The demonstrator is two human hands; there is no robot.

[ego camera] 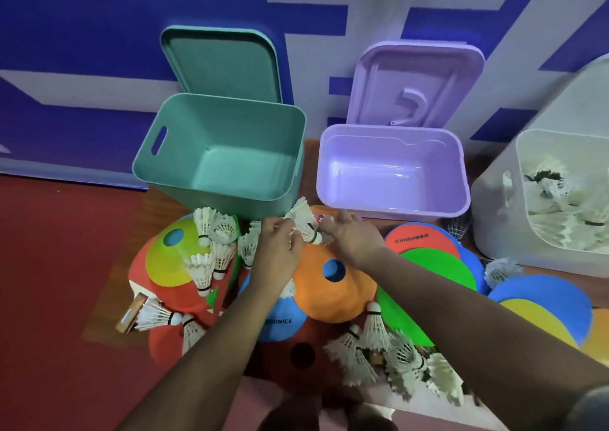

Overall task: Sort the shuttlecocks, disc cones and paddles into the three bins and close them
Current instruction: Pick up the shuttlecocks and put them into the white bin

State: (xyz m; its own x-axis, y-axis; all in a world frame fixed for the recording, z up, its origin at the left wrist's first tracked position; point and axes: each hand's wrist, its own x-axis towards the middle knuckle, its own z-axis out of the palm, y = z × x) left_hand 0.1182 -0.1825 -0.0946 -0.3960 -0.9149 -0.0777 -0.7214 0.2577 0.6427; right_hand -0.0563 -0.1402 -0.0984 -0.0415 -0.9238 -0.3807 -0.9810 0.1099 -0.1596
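A heap of disc cones, paddles and white shuttlecocks lies on the floor in front of three open bins. My left hand [275,249] grips a feather shuttlecock [304,221] above the orange cone [333,290]. My right hand [351,238] reaches beside it and its fingers pinch another white shuttlecock [327,224]. The green bin [211,140] and the purple bin [393,167] hold nothing. The white bin [494,206] at the right holds several shuttlecocks. More shuttlecocks [211,249] lie on a yellow-green cone [171,259] at left, and another cluster [389,355] sits at the bottom.
The green lid [220,61] and the purple lid [415,81] lean upright against the blue and white wall. Flat round paddles in red [418,239], green [441,272], blue [547,298] and yellow are spread at right. A paddle handle [131,313] sticks out at left. Red floor extends left.
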